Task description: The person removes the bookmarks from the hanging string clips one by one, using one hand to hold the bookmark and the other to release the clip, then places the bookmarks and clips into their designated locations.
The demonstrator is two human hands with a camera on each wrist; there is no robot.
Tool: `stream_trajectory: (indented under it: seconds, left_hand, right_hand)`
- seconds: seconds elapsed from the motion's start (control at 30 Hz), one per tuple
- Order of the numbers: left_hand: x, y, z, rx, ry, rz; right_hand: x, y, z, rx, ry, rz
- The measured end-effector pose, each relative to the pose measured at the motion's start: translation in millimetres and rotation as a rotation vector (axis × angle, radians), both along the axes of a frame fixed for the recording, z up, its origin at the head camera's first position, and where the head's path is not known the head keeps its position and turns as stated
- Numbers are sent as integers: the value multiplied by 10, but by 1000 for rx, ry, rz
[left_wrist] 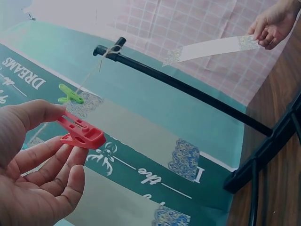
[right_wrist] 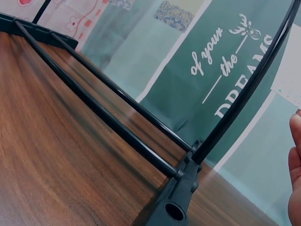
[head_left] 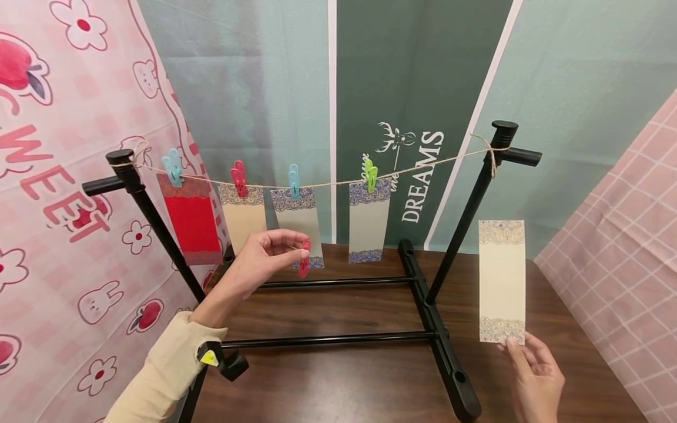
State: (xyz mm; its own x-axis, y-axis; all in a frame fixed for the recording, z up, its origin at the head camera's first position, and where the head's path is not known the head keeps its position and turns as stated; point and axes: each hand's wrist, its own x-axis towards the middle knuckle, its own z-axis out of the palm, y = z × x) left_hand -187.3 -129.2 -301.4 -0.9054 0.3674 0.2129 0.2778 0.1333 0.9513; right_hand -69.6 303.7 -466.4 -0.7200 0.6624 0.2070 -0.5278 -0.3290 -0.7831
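Observation:
My left hand [head_left: 270,258] pinches a red clothespin [head_left: 304,258] between thumb and finger, in front of the hanging cards; the left wrist view shows the clothespin [left_wrist: 84,132] up close. Right of the rack, my right hand [head_left: 536,376] holds a cream card [head_left: 502,282] upright by its lower edge, its ends patterned. A string [head_left: 330,183] spans the rack. From it hang a red card [head_left: 193,229] under a blue clothespin [head_left: 172,167], a beige card [head_left: 245,217] under a red one, and two pale cards with blue patterned ends, under blue and green clothespins [head_left: 371,176].
The black rack's right post [head_left: 465,217] stands between the hanging cards and my right hand. Its crossbars [head_left: 338,339] and foot [head_left: 449,364] lie low over the brown wooden table [head_left: 317,382]. Pink cloth [head_left: 106,235] covers the left side, green cloth [head_left: 402,70] the back.

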Motion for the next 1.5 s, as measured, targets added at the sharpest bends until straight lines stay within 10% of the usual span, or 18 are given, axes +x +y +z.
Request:
stream_trajectory:
  seconds: [0.6,0.77,1.17,1.43,1.5]
  left_hand:
    - [-48,-7,-335,39,-55,100]
    - [-27,19,-428,-4,-38,72]
    - [-6,75,-667,-27,-21,10]
    - [-32,110,-803,-42,-42,23]
    - [-31,114,-841,-52,-34,25]
  right_hand:
    - [-10,87,-173,-66,-92,-61]
    - [-36,180,-323,-41,0,-17]
    - [-30,124,-216,-111,-175,-112]
    - [-157,601,-940,-22,-36,21]
    - [-138,547,-880,-24,-24,23]
